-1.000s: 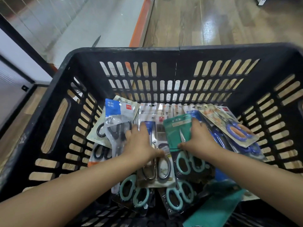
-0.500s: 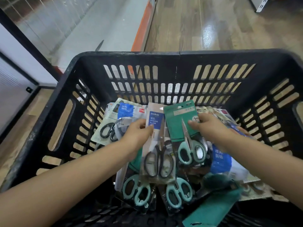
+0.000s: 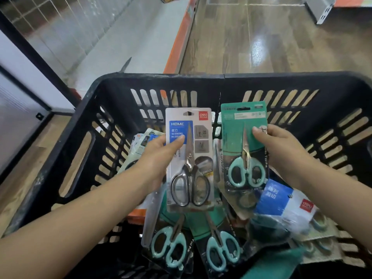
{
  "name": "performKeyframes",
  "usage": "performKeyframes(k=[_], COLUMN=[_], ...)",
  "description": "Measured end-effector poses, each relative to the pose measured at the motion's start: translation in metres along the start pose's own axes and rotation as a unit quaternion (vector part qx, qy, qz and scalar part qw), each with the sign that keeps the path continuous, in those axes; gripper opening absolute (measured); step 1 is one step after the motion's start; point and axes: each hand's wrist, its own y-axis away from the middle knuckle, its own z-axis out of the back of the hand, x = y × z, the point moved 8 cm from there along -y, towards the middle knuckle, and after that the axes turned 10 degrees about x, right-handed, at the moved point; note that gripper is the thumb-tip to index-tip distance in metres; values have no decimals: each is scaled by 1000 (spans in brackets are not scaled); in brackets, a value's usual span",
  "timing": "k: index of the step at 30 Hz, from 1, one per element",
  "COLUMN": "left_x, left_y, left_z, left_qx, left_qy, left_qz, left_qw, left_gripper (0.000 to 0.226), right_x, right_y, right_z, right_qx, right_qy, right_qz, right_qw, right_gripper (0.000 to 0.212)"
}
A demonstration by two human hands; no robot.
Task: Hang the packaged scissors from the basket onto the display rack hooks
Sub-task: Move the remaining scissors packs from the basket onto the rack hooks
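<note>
Two bare forearms reach into a black slotted basket (image 3: 84, 109) from the near edge. At the bottom of the view, loose scissor packs (image 3: 171, 248) with mint-green handles lie heaped on the basket floor, beside a blue-and-white pack (image 3: 281, 200) at right and a teal card (image 3: 275, 264) in the near corner.

Above the heap, the left hand (image 3: 159, 156) grips a grey pack (image 3: 189, 158) printed "HOME", thumb pressed over the blue label and fingers curled behind; black-handled scissors show through the blister. Just beside it, the right hand (image 3: 281, 146) pinches a green pack (image 3: 244, 141) of mint-handled scissors, thumb on the front and fingers wrapped behind. Both packs stand upright, hang-holes at the top, raised clear of the heap and close to each other.

More packs (image 3: 143, 137) lean against the basket's far left wall behind the left hand.

Beyond the rim, a glossy wood-plank floor (image 3: 261, 37) carries a bright reflection. An orange strip (image 3: 179, 43) edges a pale grey base shelf (image 3: 120, 41) at left, backed by a white wire grid (image 3: 60, 21). A grey shelf unit (image 3: 322, 11) stands at far right.
</note>
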Motion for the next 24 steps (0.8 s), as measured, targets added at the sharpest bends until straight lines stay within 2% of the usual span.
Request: performKeyframes(k=[8, 13, 15, 19, 24], left_x=[25, 32, 24, -25, -149], left_y=[-10, 8, 20, 51, 102], left_z=[3, 16, 26, 41, 59], left_qx=[-25, -42, -63, -97, -142], left_qy=[-44, -69, -45, -26, 27], left_qz=[27, 86, 117, 143, 103], left_qw=[998, 993, 990, 985, 984], left_gripper=[11, 12, 8, 9, 10], right_x=[-37, -43, -35, 14, 143], right_y=[-7, 1, 7, 24, 45], right_z=[-3, -17, -24, -44, -68], right_qx=[-10, 1, 7, 21, 31], right_qy=[16, 26, 17, 12, 25], right_qz=[-63, -110, -133, -163, -149], right_qw=[998, 994, 991, 986, 988], right_gripper=[14, 16, 15, 18, 18])
